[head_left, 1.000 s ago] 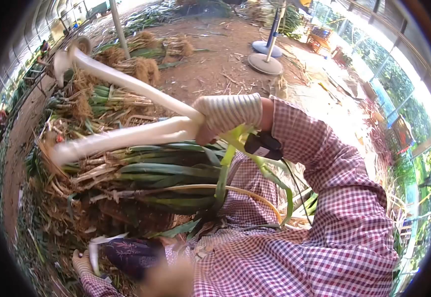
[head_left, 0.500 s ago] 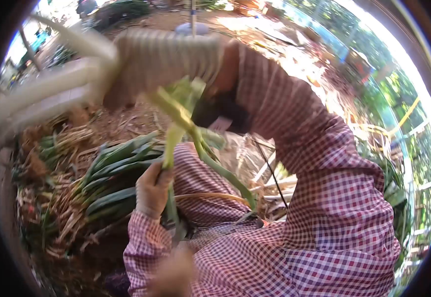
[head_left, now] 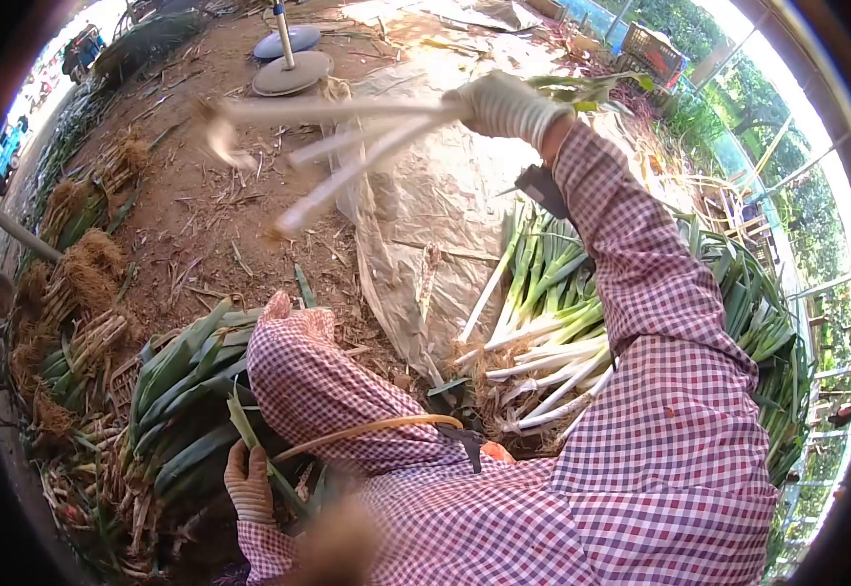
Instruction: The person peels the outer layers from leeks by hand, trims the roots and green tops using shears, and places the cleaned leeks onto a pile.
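Observation:
My right hand, in a striped work glove, is raised over the plastic sheet. Its fingers are closed around several white-stemmed leeks, whose stems point left with blurred root ends. Green leaf tops stick out behind that hand. Low on the left, my left hand, also gloved, is closed on a torn green leek leaf. It is beside a heap of dark green leek leaves.
Trimmed leeks lie right of my knee on a brown plastic sheet. Untrimmed bunches with roots line the left. A round stand base is on the soil ahead. A crate stands at the back right.
My right hand has swung away to the right with the leeks. My left hand has dropped down and left, with leaf in it. The view has shifted, showing the trimmed leeks.

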The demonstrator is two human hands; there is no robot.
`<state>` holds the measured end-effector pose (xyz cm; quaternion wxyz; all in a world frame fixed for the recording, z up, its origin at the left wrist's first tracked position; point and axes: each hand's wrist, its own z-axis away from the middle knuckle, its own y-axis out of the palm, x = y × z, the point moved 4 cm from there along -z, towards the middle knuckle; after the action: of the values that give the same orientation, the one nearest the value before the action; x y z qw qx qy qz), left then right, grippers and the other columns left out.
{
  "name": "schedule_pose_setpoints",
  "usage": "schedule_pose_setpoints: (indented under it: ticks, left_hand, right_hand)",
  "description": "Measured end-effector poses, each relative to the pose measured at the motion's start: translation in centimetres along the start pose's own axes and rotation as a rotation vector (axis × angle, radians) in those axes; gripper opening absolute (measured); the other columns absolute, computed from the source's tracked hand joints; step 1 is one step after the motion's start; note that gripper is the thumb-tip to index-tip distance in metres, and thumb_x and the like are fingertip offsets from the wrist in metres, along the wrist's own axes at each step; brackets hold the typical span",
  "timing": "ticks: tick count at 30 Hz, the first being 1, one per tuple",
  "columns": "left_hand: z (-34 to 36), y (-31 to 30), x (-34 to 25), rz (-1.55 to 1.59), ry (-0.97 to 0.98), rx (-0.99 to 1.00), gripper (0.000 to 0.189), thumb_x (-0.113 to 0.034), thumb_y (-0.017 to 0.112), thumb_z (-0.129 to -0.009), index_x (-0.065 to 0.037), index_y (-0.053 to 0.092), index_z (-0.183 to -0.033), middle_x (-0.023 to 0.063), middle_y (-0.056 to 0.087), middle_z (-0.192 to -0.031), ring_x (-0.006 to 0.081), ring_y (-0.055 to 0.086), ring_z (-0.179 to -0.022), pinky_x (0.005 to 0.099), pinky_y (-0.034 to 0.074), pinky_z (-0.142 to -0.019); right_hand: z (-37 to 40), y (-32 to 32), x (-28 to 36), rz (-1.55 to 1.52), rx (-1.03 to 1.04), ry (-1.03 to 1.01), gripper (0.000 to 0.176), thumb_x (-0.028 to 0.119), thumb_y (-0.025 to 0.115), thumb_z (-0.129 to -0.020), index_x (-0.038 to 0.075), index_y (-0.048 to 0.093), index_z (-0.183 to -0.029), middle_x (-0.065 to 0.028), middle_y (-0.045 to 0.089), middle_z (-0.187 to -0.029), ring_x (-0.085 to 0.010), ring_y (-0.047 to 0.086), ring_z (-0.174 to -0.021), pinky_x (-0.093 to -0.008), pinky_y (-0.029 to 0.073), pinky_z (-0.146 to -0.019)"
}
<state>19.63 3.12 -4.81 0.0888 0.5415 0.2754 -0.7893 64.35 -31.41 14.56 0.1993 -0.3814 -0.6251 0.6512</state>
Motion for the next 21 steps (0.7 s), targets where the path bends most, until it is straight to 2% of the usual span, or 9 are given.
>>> schedule_pose_setpoints:
  ticks: [3,5,7,9,12,15,18,20,21]
  left_hand:
    - [0.3,0.0,0.6,0.012,-0.013,-0.028,0.031,-0.022,0.061,-0.089,0.002,0.058,-0.108,0.0032,0.06,-0.089,0.0105,0.051,-0.078,0.026,0.045,-0.072]
    - [0.4,-0.3,0.7,0.004,-0.028,-0.053,0.032,-0.022,0.061,-0.089,0.003,0.058,-0.108,0.0031,0.06,-0.089,0.0104,0.051,-0.078,0.0259,0.045,-0.073]
    - [0.9,-0.1,0.2,0.013,-0.051,-0.062,0.032,-0.022,0.061,-0.089,0.003,0.058,-0.109,0.0035,0.061,-0.09,0.0106,0.052,-0.08,0.0261,0.045,-0.073]
    - [1.1,-0.3,-0.1,0.015,-0.063,-0.082,0.031,-0.021,0.061,-0.088,0.003,0.058,-0.109,0.0035,0.061,-0.091,0.0107,0.052,-0.08,0.0258,0.045,-0.073]
    - [1.7,0.1,-2.1,0.003,-0.078,-0.156,0.03,-0.019,0.062,-0.088,0.003,0.059,-0.107,0.0036,0.061,-0.09,0.0108,0.053,-0.079,0.0252,0.045,-0.073]
    - [3.1,-1.9,-3.9,0.04,-0.019,-0.359,0.031,-0.019,0.064,-0.086,0.003,0.06,-0.106,0.0037,0.062,-0.09,0.0103,0.054,-0.079,0.0243,0.044,-0.073]
    - [6.6,-7.2,-4.6,0.046,-0.084,-0.605,0.027,-0.015,0.064,-0.085,0.003,0.06,-0.105,0.0081,0.066,-0.087,0.0124,0.059,-0.083,0.0262,0.047,-0.074]
    - [9.4,-10.9,-3.4,0.296,0.103,-0.809,0.033,-0.024,0.066,-0.085,0.002,0.06,-0.106,0.0093,0.065,-0.094,0.0155,0.06,-0.084,0.0282,0.046,-0.078]
    - [11.7,-13.0,-4.0,0.195,0.224,-1.016,0.035,-0.026,0.063,-0.087,0.002,0.059,-0.108,0.0118,0.066,-0.095,0.0188,0.062,-0.086,0.0313,0.047,-0.079]
  right_hand:
    - [2.1,6.9,-0.5,0.215,0.155,-0.071,0.007,0.021,0.055,-0.088,0.02,0.062,-0.09,0.0007,0.062,-0.069,-0.0135,0.061,-0.06,-0.0287,0.052,-0.063]
    - [4.1,11.6,0.1,0.38,0.44,-0.084,0.013,0.023,0.059,-0.086,0.021,0.063,-0.097,-0.0005,0.065,-0.077,-0.0129,0.062,-0.071,-0.0273,0.052,-0.067]
    - [6.0,17.2,-0.3,0.255,0.784,0.032,0.026,0.022,0.065,-0.081,0.022,0.063,-0.107,-0.0028,0.067,-0.088,-0.0155,0.062,-0.081,-0.0295,0.051,-0.072]
    - [8.0,16.4,2.0,0.182,0.756,0.038,0.039,0.02,0.07,-0.075,0.021,0.062,-0.113,-0.0039,0.068,-0.093,-0.0182,0.062,-0.083,-0.0329,0.052,-0.075]
    - [8.8,23.5,2.7,-0.062,0.645,0.168,0.038,0.013,0.058,-0.076,0.014,0.063,-0.113,-0.0134,0.067,-0.098,-0.0287,0.065,-0.089,-0.0415,0.051,-0.08]
    - [6.2,25.8,7.2,-0.317,0.437,0.041,0.043,0.017,0.056,-0.072,0.011,0.063,-0.114,-0.0201,0.064,-0.102,-0.0334,0.062,-0.096,-0.0412,0.047,-0.086]
    - [1.2,16.8,16.0,-0.341,0.201,-0.117,0.042,0.019,0.063,-0.074,0.007,0.06,-0.114,-0.0199,0.061,-0.111,-0.0342,0.055,-0.107,-0.0427,0.044,-0.091]
    - [-1.1,10.8,22.3,-0.502,0.069,-0.196,0.044,0.015,0.064,-0.074,0.006,0.057,-0.116,-0.0193,0.059,-0.113,-0.0348,0.054,-0.107,-0.0424,0.044,-0.092]
    - [-2.0,7.2,24.9,-0.644,-0.042,-0.189,0.046,0.011,0.066,-0.073,0.006,0.055,-0.118,-0.0187,0.058,-0.114,-0.0353,0.053,-0.108,-0.0421,0.043,-0.092]
